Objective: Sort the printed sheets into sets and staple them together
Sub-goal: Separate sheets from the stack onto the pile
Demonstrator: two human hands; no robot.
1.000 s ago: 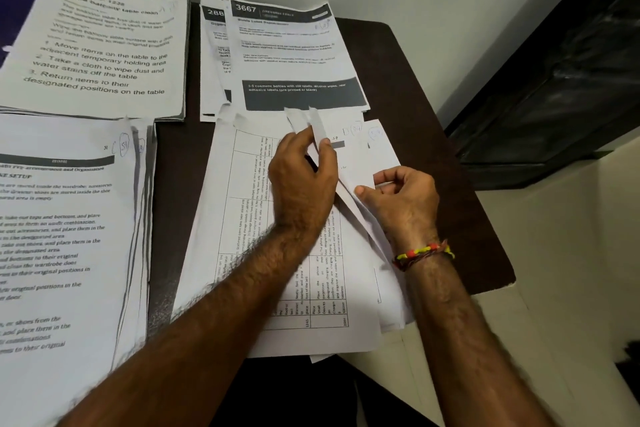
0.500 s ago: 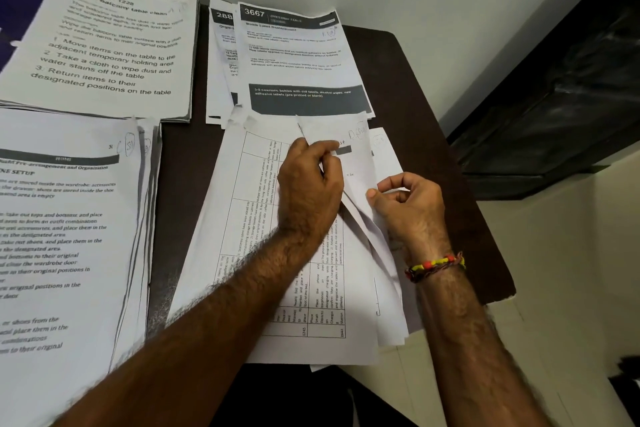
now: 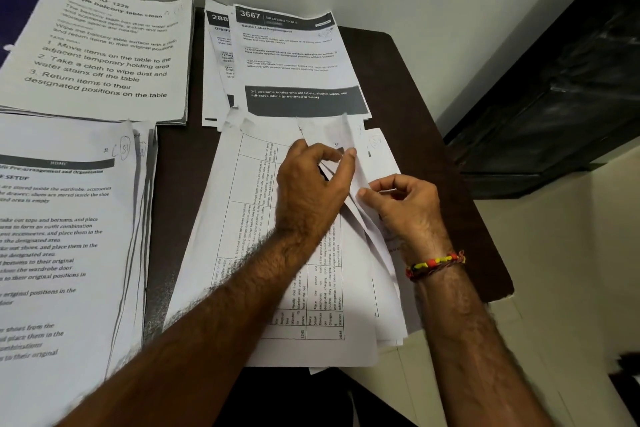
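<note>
While my left hand (image 3: 311, 187) pinches lifted corners of the table-printed stack (image 3: 277, 253), my right hand (image 3: 405, 208) pinches a sheet edge beside it on the dark table (image 3: 433, 135).

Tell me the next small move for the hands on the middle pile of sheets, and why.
Probably peel the lifted sheets fully apart. The left hand pinches their raised edge, the right hand pinches a lower layer, and the table-printed stack beneath lies fanned, not yet separated. No stapler is visible.
</note>
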